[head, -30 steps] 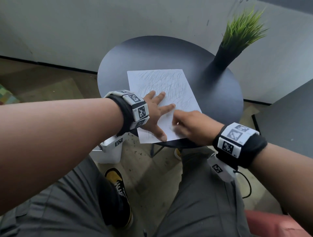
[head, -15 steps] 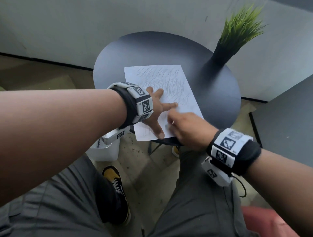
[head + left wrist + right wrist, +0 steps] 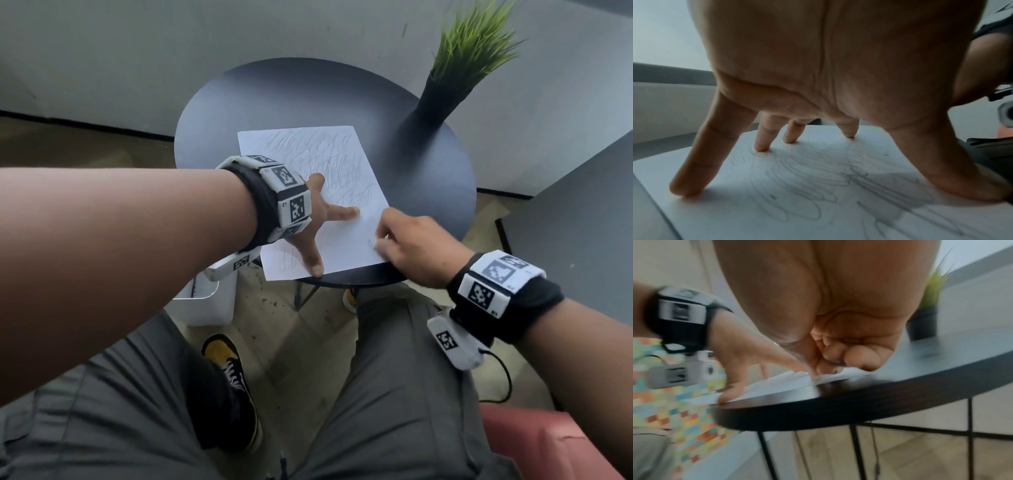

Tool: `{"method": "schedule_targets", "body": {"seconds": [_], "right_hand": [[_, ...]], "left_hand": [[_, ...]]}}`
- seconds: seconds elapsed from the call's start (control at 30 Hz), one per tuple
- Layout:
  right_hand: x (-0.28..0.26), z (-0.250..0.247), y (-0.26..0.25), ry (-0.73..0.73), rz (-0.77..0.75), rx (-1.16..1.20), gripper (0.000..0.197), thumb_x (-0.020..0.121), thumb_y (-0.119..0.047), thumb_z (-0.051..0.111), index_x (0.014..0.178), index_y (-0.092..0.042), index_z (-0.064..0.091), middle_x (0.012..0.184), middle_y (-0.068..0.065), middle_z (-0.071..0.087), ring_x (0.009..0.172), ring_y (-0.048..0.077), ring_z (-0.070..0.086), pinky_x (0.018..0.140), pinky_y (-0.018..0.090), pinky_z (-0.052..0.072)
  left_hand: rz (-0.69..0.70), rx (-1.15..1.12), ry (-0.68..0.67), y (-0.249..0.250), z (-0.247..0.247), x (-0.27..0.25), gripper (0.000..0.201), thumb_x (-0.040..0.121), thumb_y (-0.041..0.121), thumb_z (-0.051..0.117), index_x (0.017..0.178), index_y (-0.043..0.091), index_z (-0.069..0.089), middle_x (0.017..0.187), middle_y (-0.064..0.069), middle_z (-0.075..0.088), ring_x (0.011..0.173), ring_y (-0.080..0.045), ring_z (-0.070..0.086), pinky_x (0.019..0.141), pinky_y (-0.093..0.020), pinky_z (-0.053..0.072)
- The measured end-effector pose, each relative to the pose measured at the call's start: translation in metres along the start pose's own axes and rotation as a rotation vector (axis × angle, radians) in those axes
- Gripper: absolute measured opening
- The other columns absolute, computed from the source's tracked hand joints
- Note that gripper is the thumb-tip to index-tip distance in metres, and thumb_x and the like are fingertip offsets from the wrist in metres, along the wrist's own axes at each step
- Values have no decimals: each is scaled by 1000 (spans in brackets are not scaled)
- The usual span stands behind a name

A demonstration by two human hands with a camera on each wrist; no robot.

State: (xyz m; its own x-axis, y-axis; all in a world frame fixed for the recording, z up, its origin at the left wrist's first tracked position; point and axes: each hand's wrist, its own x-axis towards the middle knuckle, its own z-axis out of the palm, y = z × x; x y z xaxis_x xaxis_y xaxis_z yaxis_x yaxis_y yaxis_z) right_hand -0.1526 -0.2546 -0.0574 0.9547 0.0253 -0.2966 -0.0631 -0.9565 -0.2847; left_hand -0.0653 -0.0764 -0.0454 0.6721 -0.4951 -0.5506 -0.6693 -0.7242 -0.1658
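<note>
A white sheet of paper (image 3: pixel 325 161) covered in pencil scribbles lies on a round dark table (image 3: pixel 274 96). My left hand (image 3: pixel 318 222) presses it down with fingers spread and straight; the left wrist view shows the fingertips (image 3: pixel 760 146) on the sheet (image 3: pixel 818 194). My right hand (image 3: pixel 404 240) sits at the sheet's lower right edge, fingers curled tight, and seems to pinch a small whitish eraser (image 3: pixel 379 245) against the paper. In the blurred right wrist view, the curled fingers (image 3: pixel 838 356) touch the paper (image 3: pixel 777 382) near the table rim (image 3: pixel 838 402).
A dark vase of green grass (image 3: pixel 442 96) stands at the table's far right. A white bin (image 3: pixel 209 301) sits on the floor under the near left edge. Another dark tabletop (image 3: pixel 582 222) is at the right, a red seat (image 3: pixel 548 445) below.
My right hand has slid a little to the right, toward the sheet's right edge. My left hand has stayed pressed on the paper.
</note>
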Motion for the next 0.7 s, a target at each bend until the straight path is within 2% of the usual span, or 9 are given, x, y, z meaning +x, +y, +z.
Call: {"method": "schedule_targets", "body": {"seconds": [0.07,0.13,0.2,0.23,0.33,0.4,0.53,0.57,0.7], "right_hand": [[0,1,1,59,74,-9,14,95,-31,47,99,-18,46,93,8,58,86,35,54,79,42,49],[-9,15,-17,51,-44,-45,16,97,-29,44,106,-15,44,89,5,52,81,33,50,74,40,47],[-21,25,-30,-30,-211,-41,14,97,-30,45,101,-16,44,85,4,56,77,29,49,67,37,43],[-20,22,-27,-54,-214,-30,13,96,-30,47,98,-17,46,85,5,59,78,29,52,67,37,44],[-3,1,-3,3,18,29,11,92,-31,50,94,-21,49,93,9,62,84,30,56,74,38,49],[-2,1,-4,54,67,-12,13,94,-30,46,99,-18,46,94,10,60,82,33,53,75,39,49],[-21,24,-40,-87,-215,-45,10,97,-29,45,96,-20,40,85,5,55,81,31,52,68,37,43],[-20,22,-37,-114,-215,-34,10,95,-29,47,94,-21,42,86,5,57,84,30,54,70,37,45],[3,-7,5,27,129,17,7,89,-29,49,90,-22,48,94,8,62,86,32,57,76,39,49]], "left_hand": [[9,-7,-9,2,-2,1,124,51,87,71,143,67,-11,130,-9,27,118,-39,43,78,-46,41],[8,1,-11,2,-3,2,125,51,86,72,143,67,-11,125,-9,26,116,-40,44,77,-45,39],[7,-3,-18,3,-2,2,125,51,86,72,142,68,-11,117,-7,22,115,-40,46,77,-44,40],[8,-7,-20,3,-1,2,125,51,86,72,142,68,-11,114,-7,20,115,-40,45,77,-44,40],[11,-21,-22,3,-2,2,125,51,87,71,142,68,-12,115,-6,21,115,-38,44,80,-44,42],[5,-24,-23,2,-2,2,125,50,87,71,141,69,-12,119,-7,23,114,-38,43,87,-45,46],[-13,10,-24,2,-2,0,125,48,88,71,140,70,-12,126,-10,24,115,-43,43,93,-51,46],[-11,9,-26,2,-2,0,125,47,88,70,140,70,-12,126,-10,24,115,-42,43,93,-51,46],[0,-20,-25,1,-1,1,125,48,88,70,140,70,-12,124,-8,24,115,-38,43,91,-49,46]]}}
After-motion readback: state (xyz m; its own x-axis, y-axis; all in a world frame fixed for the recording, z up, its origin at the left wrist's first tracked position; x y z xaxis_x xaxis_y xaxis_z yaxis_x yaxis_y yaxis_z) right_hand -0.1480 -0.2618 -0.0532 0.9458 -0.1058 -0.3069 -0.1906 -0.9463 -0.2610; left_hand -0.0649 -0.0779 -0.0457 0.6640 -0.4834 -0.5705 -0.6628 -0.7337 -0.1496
